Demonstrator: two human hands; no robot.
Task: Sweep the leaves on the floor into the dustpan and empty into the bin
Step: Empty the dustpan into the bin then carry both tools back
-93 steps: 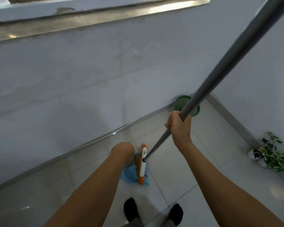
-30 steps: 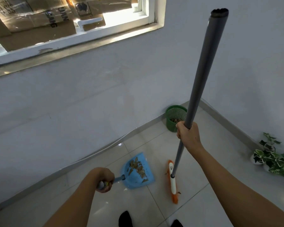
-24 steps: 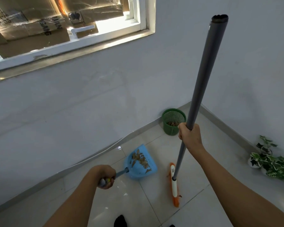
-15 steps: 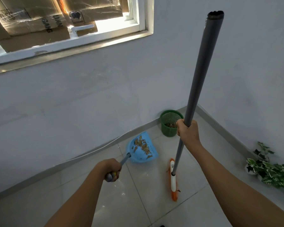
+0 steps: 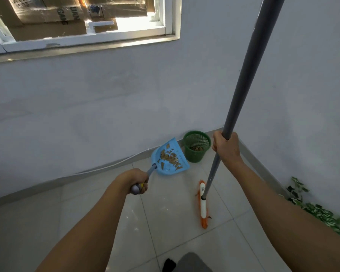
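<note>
Now left hand [image 5: 138, 181] curled tight round handle [image 5: 151, 170] of blue dustpan [image 5: 178, 148]. Right hand [image 5: 225, 148] wrapped round grey pole [image 5: 243, 81] of broom, pole near upright. Dustpan holds brown leaves [image 5: 170, 157], sits just beside green bin [image 5: 196, 154]; cannot tell if it touches floor [image 5: 165, 222]. More leaves down inside bin. Orange broom head [image 5: 203, 205] on floor, near dustpan. Bin in corner by wall [image 5: 106, 105]. Plant [image 5: 310, 207] at right. Window [image 5: 86, 38] up top, boxes behind glass.

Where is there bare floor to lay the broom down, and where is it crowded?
Bare tiles lie left of the left hand, up to the skirting, and between the broom head and the plant. The corner is crowded: dustpan of leaves beside the green bin.
</note>
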